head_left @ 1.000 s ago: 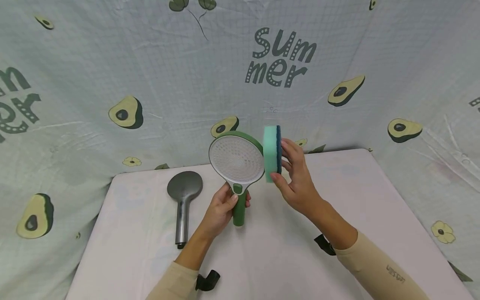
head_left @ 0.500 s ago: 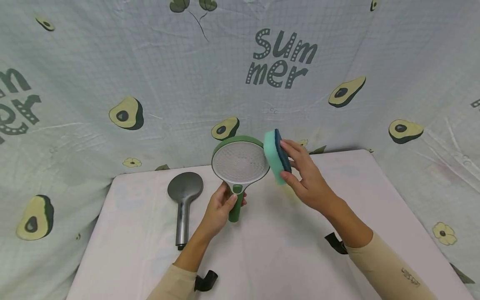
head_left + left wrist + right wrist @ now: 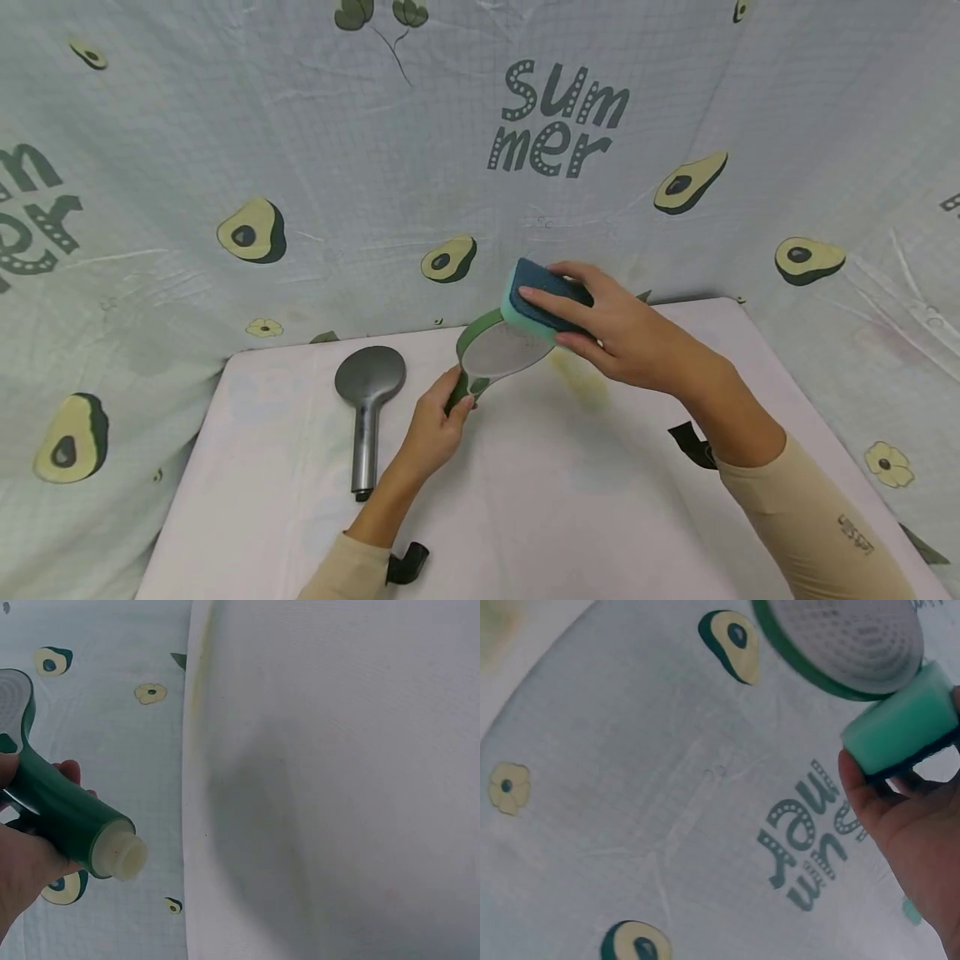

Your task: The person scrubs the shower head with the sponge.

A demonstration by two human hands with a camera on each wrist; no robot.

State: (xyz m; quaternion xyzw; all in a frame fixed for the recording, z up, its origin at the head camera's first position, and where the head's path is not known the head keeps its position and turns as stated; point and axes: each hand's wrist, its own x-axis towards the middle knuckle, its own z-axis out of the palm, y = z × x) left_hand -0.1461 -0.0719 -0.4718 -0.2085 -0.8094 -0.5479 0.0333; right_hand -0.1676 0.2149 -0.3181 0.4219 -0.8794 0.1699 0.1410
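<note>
My left hand (image 3: 435, 425) grips the green handle (image 3: 71, 806) of a shower head (image 3: 501, 348), holding it up over the table with its pale nozzle face tilted. The handle's open end shows a whitish threaded fitting (image 3: 124, 855) in the left wrist view. My right hand (image 3: 618, 329) pinches a sponge (image 3: 543, 292), dark blue scouring layer under the fingers and mint-green foam facing the shower head. The foam lies right at the rim of the shower head and covers part of its face in the head view; the right wrist view shows the foam (image 3: 900, 724) beside the green rim.
A second shower head (image 3: 367, 417), grey and metallic, lies on the left side of the pale table (image 3: 555, 517). A hanging cloth (image 3: 360, 183) printed with avocados closes off the back and sides. Black straps (image 3: 408, 564) show at both wrists.
The shower head has tilted and swung to the right. My right hand has turned over, bringing the sponge from the right edge to the upper right of the face, its blue side now up.
</note>
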